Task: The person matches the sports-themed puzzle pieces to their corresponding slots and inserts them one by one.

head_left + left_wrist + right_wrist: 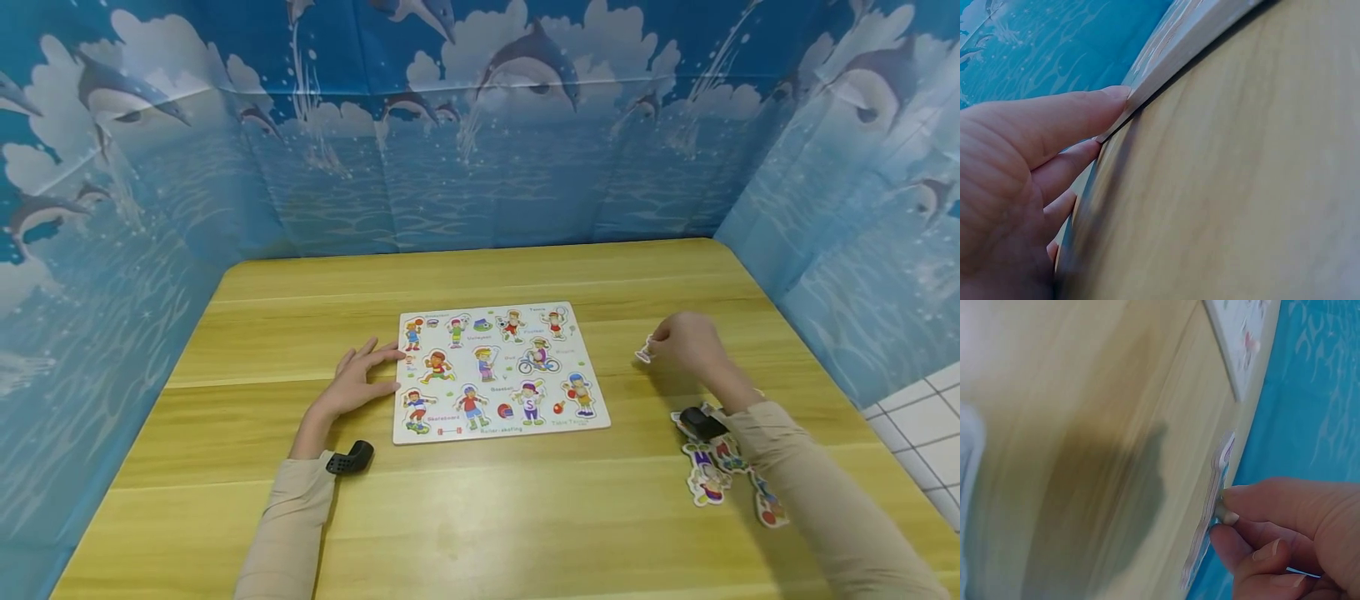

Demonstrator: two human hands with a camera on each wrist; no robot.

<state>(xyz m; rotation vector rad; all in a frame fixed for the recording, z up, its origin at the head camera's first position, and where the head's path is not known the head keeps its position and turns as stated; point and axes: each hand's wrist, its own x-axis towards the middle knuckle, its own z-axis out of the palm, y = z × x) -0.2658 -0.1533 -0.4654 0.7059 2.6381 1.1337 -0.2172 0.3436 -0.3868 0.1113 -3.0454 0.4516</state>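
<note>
A white wooden peg puzzle board (pixel 584 363) with printed sports figures lies on the table. The left hand (pixel 358 379) is at its left edge, the thumb (pixel 1094 112) and index finger stretched out and touching that edge. To the right of the board, the right hand (pixel 686 343) pinches a puzzle piece (pixel 643 350) by its small knob (pixel 1227 515), between thumb and fingers. Seen edge-on in the right wrist view, the piece (pixel 1207 515) is held tilted, with its picture mostly hidden.
Several loose puzzle pieces (pixel 707 482) lie in a group under and beside the right forearm, which partly hides them. The wooden table (pixel 480 517) has rounded far corners. A blue dolphin-print curtain (pixel 465 192) stands behind and along both sides.
</note>
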